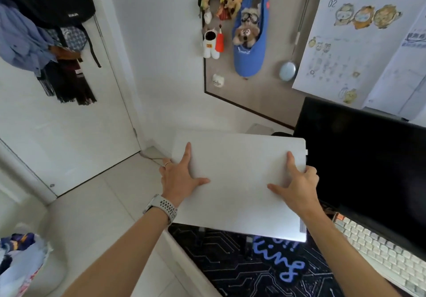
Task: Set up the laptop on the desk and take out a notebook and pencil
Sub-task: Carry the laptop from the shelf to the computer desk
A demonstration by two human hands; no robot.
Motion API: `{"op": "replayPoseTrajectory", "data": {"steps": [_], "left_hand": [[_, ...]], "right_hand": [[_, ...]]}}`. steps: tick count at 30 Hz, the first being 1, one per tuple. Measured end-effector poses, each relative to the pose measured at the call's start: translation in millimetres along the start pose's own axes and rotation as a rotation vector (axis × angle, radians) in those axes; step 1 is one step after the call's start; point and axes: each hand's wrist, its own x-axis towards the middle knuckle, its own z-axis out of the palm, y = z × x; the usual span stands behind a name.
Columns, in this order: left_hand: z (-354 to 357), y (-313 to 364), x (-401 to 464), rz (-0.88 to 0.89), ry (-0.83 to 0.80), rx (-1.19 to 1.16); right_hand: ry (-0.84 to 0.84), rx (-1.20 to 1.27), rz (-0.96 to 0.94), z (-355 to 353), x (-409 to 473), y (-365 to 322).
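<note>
A closed silver-white laptop [239, 181] hangs flat in the air above the left end of the desk. My left hand [178, 179] grips its left edge, with thumb and index finger spread on the lid and the other fingers hidden under the edge. My right hand [299, 186] grips the right edge the same way. Under the laptop lies a black desk mat [226, 255] with a circuit pattern and blue lettering. I see no notebook or pencil.
A black monitor [368, 170] stands right of the laptop, with a light keyboard [380, 250] in front of it. A pinboard [265, 93] with plush toys hangs behind. At the left are a white door [69, 135], hanging clothes [46, 31] and pale floor tiles.
</note>
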Motion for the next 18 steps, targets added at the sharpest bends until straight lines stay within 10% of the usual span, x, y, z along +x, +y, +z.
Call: {"op": "replayPoseTrajectory", "data": {"steps": [18], "left_hand": [[104.3, -53.5, 61.9, 0.146, -0.28, 0.021]], "right_hand": [[-0.084, -0.053, 0.314, 101.6, 19.9, 44.8]]}}
